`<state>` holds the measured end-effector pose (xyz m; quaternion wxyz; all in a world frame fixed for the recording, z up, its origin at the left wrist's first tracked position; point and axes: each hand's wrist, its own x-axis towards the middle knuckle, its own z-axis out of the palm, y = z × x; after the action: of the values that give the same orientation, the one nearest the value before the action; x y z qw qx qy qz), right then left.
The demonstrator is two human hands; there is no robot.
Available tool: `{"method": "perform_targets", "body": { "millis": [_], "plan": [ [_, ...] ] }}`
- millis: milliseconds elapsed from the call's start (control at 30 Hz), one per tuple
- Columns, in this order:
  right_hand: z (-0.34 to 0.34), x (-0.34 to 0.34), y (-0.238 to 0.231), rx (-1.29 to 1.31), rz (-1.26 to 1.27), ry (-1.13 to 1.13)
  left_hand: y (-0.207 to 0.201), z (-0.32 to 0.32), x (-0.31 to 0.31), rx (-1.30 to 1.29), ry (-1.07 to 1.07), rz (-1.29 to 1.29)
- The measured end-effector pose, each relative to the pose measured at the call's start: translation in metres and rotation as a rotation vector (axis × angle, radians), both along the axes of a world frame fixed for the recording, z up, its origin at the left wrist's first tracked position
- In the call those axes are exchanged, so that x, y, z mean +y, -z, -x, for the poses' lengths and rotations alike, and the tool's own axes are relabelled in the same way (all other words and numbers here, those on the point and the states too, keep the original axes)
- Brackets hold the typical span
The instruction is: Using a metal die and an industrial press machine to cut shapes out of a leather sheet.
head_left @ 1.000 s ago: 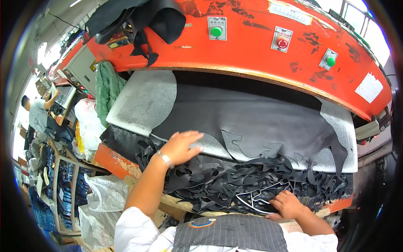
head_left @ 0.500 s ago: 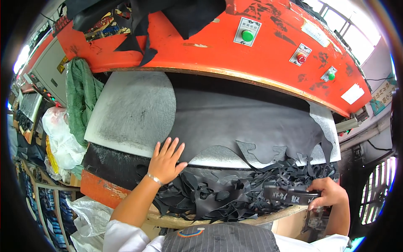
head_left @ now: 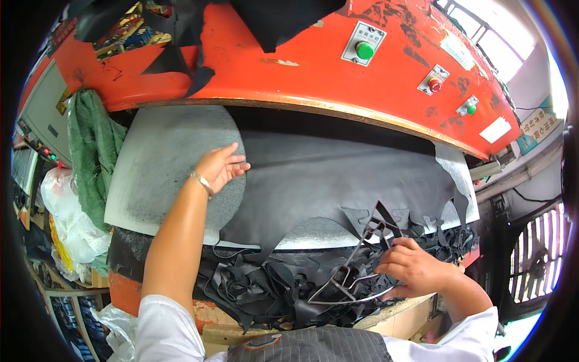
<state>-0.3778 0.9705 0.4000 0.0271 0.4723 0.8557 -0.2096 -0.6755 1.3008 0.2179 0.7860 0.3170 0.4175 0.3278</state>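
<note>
- The black sheet (head_left: 301, 187) lies flat on a pale board (head_left: 163, 169), and I take this sheet as my landmark.
- At the left edge of the black sheet is the person's left hand (head_left: 222, 169); its fingers are apart and a little bent. I cannot tell if the fingertips touch the sheet.
- Near the front right part of the black sheet, the right hand (head_left: 416, 265) is closed around the side of a metal frame (head_left: 345, 276). The 2 hands are well apart from each other.
- This frame stands tilted at the near side of the black sheet, over the heap of black scraps (head_left: 253, 283). From my place, its upper end covers a bit of the ragged near edge. If its lower end touches the scraps, I cannot tell.
- Beyond the black sheet runs an orange machine beam (head_left: 259, 75), carrying 2 green buttons (head_left: 364, 50) and 1 red button (head_left: 434, 84) between them.
- To the left of the black sheet, past the board, there are a green cloth (head_left: 93, 157) and a white plastic bag (head_left: 69, 211).
</note>
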Motion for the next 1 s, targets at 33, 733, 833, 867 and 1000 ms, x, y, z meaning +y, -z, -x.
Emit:
{"method": "perform_targets", "body": {
  "millis": [33,733,833,867,1000],
  "plan": [
    [0.002,0.002,0.005,-0.005,-0.003,-0.022,0.001,-0.006,0.015,0.046,0.087,0.002],
    [0.023,0.125,0.075,0.117,-0.155,-0.076,0.019,-0.048,0.078,1.436,-0.052,-0.994],
    [0.034,0.155,0.100,0.158,-0.207,-0.126,0.014,-0.027,0.023,1.211,0.060,-1.242],
    [0.036,0.162,0.107,0.170,-0.218,-0.134,0.018,-0.014,0.001,1.172,0.134,-1.327],
    [0.054,0.193,0.127,0.212,-0.220,-0.187,0.031,0.064,-0.086,1.091,0.300,-1.464]
  ]
}}
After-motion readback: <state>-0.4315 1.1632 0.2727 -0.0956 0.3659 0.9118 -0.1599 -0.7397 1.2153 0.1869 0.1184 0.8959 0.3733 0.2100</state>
